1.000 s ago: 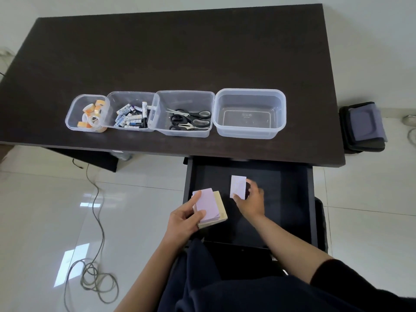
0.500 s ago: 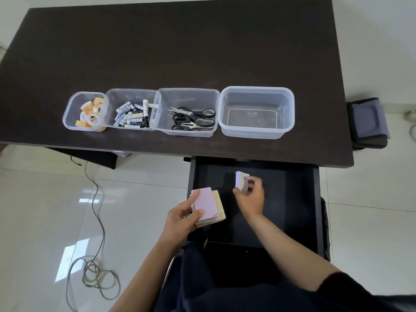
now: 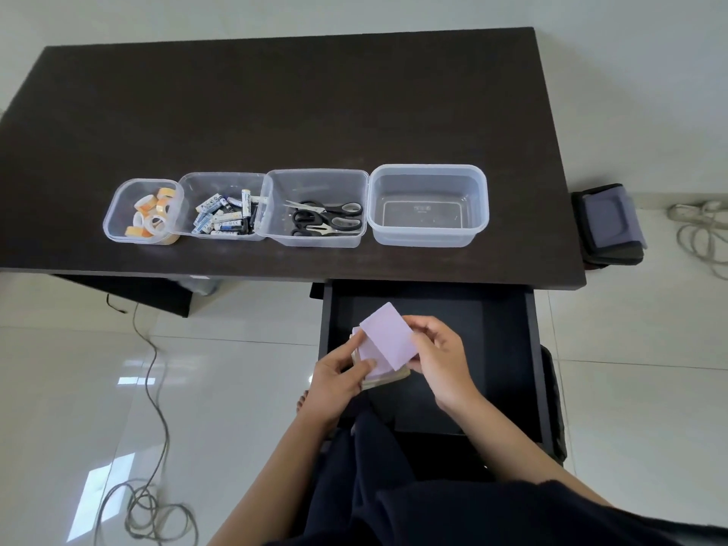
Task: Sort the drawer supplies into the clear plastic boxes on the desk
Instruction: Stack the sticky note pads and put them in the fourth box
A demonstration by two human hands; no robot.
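Observation:
Over the open black drawer (image 3: 508, 348), my left hand (image 3: 338, 378) holds a stack of sticky-note pads (image 3: 388, 378), lilac on top of pale yellow. My right hand (image 3: 441, 358) grips another lilac pad (image 3: 390, 334) and lays it slanted onto that stack. On the dark desk (image 3: 275, 112) stand several clear boxes in a row: one with tape rolls (image 3: 143, 210), one with batteries (image 3: 224, 208), one with scissors (image 3: 319, 208), and an empty box (image 3: 428, 204) at the right.
A dark bag (image 3: 608, 226) lies on the floor right of the desk, with a white cable (image 3: 701, 230) beyond it. A grey cable (image 3: 153, 506) coils on the tiled floor at the left. My dark-clothed lap fills the bottom of the view.
My right hand lifted the lilac pad out of the drawer and brought it left onto the stack in my left hand. The hands are now together.

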